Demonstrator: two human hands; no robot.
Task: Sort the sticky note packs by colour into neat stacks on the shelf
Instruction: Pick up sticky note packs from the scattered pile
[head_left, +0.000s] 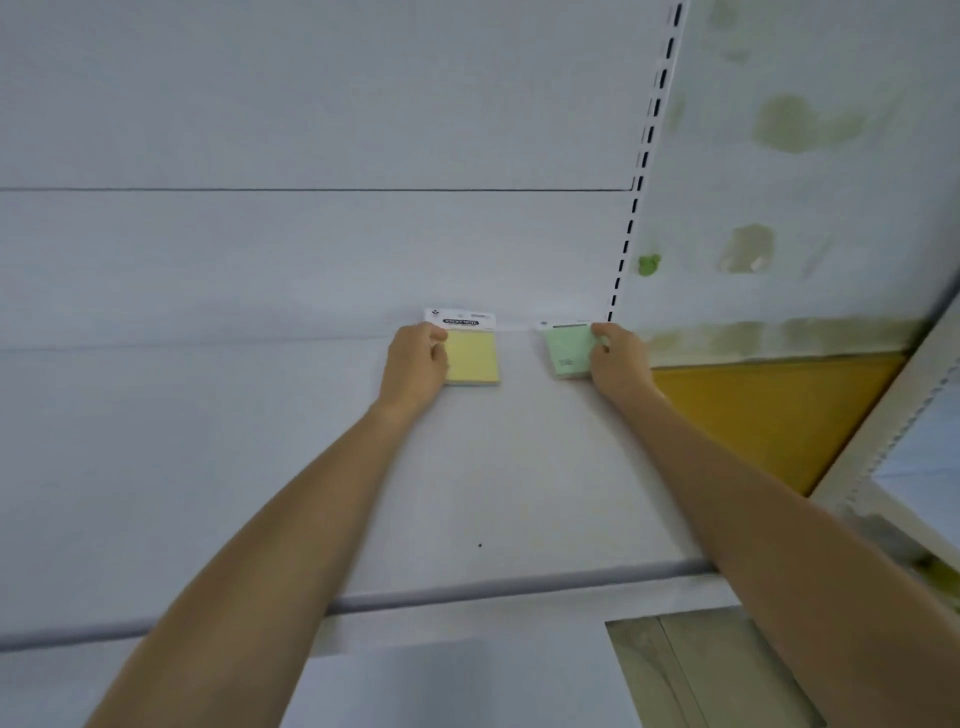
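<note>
Both hands reach deep onto the white shelf (493, 467): left hand (415, 364) grips the yellow sticky note pack (474, 358) by its left edge, right hand (618, 358) pinches the green sticky note pack (567, 353) by its right edge. Packs lie apart between the hands, near the back panel (311, 249).

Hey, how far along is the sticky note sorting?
Early stage. Done: the yellow pack and green pack are apart at the back of the shelf. In hand: left hand grips the yellow one, right hand the green one. Left: squaring them up; no other packs are in view.
</note>
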